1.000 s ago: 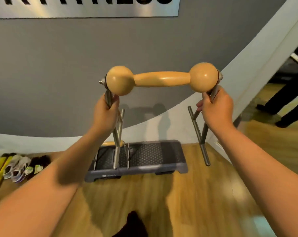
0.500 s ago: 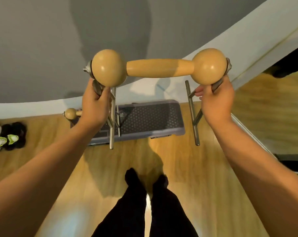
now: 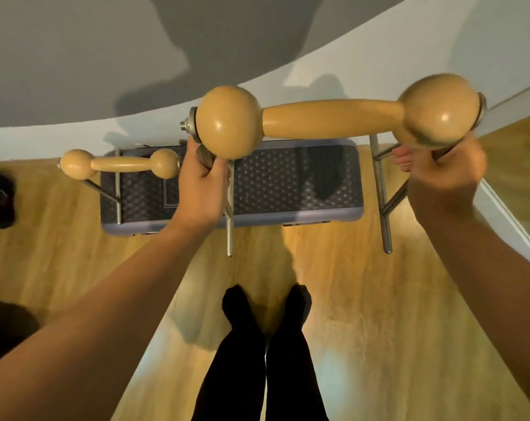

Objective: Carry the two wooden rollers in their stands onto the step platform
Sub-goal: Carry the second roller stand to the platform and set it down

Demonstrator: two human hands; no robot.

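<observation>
Your legs (image 3: pixel 257 360) stand on the wood floor (image 3: pixel 364 299). Left hand (image 3: pixel 201 185) and right hand (image 3: pixel 440 180) each grip a metal stand (image 3: pixel 382 208) upright, large wooden roller (image 3: pixel 333 118) held in the air above the step platform (image 3: pixel 288 218). Small roller (image 3: pixel 121 164) in its stand sits on the platform's left end, against the wall (image 3: pixel 75 56).

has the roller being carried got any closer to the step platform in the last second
Yes. The carried roller, gripped by the left hand and right hand, now hangs over the step platform, nearer than before.
</observation>
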